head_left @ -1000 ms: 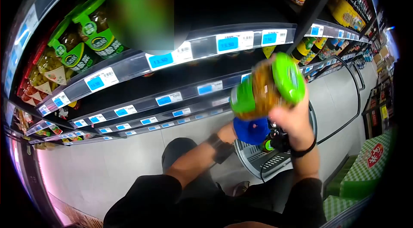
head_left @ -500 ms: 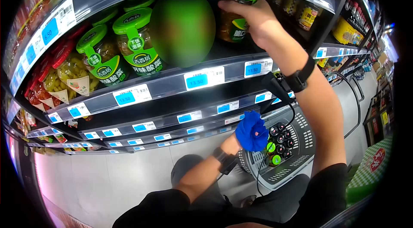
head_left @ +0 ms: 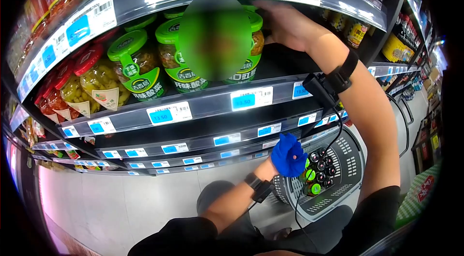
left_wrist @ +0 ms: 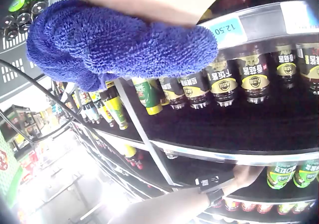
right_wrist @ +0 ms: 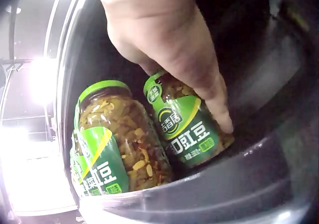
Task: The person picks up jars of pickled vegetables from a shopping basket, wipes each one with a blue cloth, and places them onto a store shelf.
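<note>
In the right wrist view, my right hand (right_wrist: 164, 39) reaches over a glass jar of pickled beans (right_wrist: 187, 129) on the shelf, thumb side behind it and fingers down along its right side. A second green-lidded jar (right_wrist: 119, 139) stands just left of it. From the head view, the right hand (head_left: 287, 26) is partly hidden under the upper shelf edge. A crumpled blue cloth (head_left: 290, 156) is bunched in my left hand above the basket; the cloth (left_wrist: 119, 42) covers the fingers in the left wrist view.
A grey basket (head_left: 355, 174) with several black-lidded and green-lidded jars stands below the hands. Pickle jars (head_left: 137, 70) and red-lidded jars (head_left: 99, 79) line the shelf to the left. The price-tag rail (head_left: 205, 104) runs along its front edge.
The right hand carried a jar from near the cloth up to the shelf, then leftward toward the other jars. The left hand has kept the cloth near the basket. The head view has shifted.
</note>
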The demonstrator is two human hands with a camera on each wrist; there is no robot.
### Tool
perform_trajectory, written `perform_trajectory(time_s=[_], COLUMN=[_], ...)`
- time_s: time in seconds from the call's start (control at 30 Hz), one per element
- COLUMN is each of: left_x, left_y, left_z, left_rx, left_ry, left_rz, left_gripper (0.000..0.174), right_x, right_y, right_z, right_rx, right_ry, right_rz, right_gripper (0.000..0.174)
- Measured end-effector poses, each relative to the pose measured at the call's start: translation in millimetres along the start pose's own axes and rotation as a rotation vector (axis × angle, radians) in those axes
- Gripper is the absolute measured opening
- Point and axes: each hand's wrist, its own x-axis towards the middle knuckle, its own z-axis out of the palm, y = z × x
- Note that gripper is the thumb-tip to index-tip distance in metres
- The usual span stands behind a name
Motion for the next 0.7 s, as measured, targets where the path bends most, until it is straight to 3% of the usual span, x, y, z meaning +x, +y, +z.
perform_trajectory(time_s=[0.17, 0.37, 0.5, 0.53, 0.6, 0.63, 0.67, 0.7], left_x=[-0.6, -0.6, 0.8, -1.8, -13.4, -11.6, -9.7, -8.7], left_y=[0.0, 2.6, -0.9, -1.1, 7.3, 8.4, 7.0, 5.9], left_z=[-0.2, -13.8, -7.1, 5.9, 30.9, 23.2, 10.7, 8.8], left_rx=[0.009, 0.074, 0.023, 0.744, 2.189, 2.279, 2.494, 2.444], left_ry=[0.161, 0.079, 0.157, 0.211, 0.242, 0.177, 0.167, 0.194], left_rz=[0.078, 0.116, 0.146, 0.311, 0.561, 0.584, 0.554, 0.520], left_gripper=[0.032, 0.031, 0.029, 0.028, 0.029, 0.027, 0.026, 0.029], right_x=[19.5, 29.9, 29.0, 24.3, -2.7, -13.9, -42.0, -80.1], right_y=[2.2, 8.1, 13.1, 11.8, 4.3, 9.6, 13.0, -4.1], right_z=[8.7, 8.9, 5.3, 2.8, -5.9, -21.8, -33.0, -26.6], right_rx=[0.023, 0.026, 0.020, 0.010, -0.087, -0.075, -0.192, -0.079], right_ry=[-0.105, -0.095, -0.164, -0.135, 0.000, 0.068, 0.102, 0.241], right_rz=[-0.012, -0.022, -0.105, -0.053, -0.141, -0.168, -0.357, -0.276], right_gripper=[0.048, 0.048, 0.055, 0.059, 0.059, 0.057, 0.058, 0.049])
